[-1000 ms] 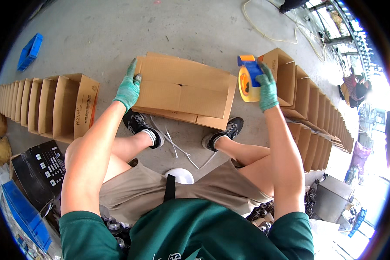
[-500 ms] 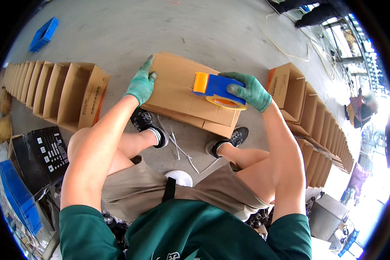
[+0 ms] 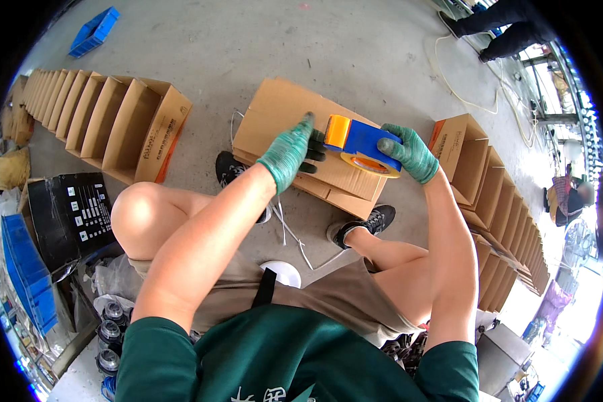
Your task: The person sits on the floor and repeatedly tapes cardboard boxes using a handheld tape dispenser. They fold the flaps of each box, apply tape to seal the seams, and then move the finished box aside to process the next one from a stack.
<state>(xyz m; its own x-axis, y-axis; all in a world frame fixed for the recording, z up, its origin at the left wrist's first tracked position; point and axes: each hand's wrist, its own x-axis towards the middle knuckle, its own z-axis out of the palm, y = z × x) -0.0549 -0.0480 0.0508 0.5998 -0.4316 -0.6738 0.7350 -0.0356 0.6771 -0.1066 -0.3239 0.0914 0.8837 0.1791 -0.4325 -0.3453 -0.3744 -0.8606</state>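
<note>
My right hand (image 3: 412, 154), in a green glove with a dark palm, is closed around a blue tape dispenser (image 3: 365, 139) with an orange front end and a roll of yellow tape. The dispenser is held over a stack of flattened cardboard boxes (image 3: 281, 107) between my feet. My left hand (image 3: 290, 154), gloved alike, hovers over the cardboard with its fingers apart. Its fingertips come close to the dispenser's orange end; I cannot tell whether they touch it.
Rows of open cardboard boxes stand on the left (image 3: 130, 127) and on the right (image 3: 472, 161). White strips (image 3: 295, 241) lie on the floor between my shoes. A blue crate (image 3: 94, 32) sits far left. Another person's legs (image 3: 506, 30) show at the far right, near a pale hose (image 3: 465, 100).
My left hand has let go of the cardboard's left edge and moved right, toward the tape dispenser. My right hand still holds the dispenser. The whole view has shifted slightly.
</note>
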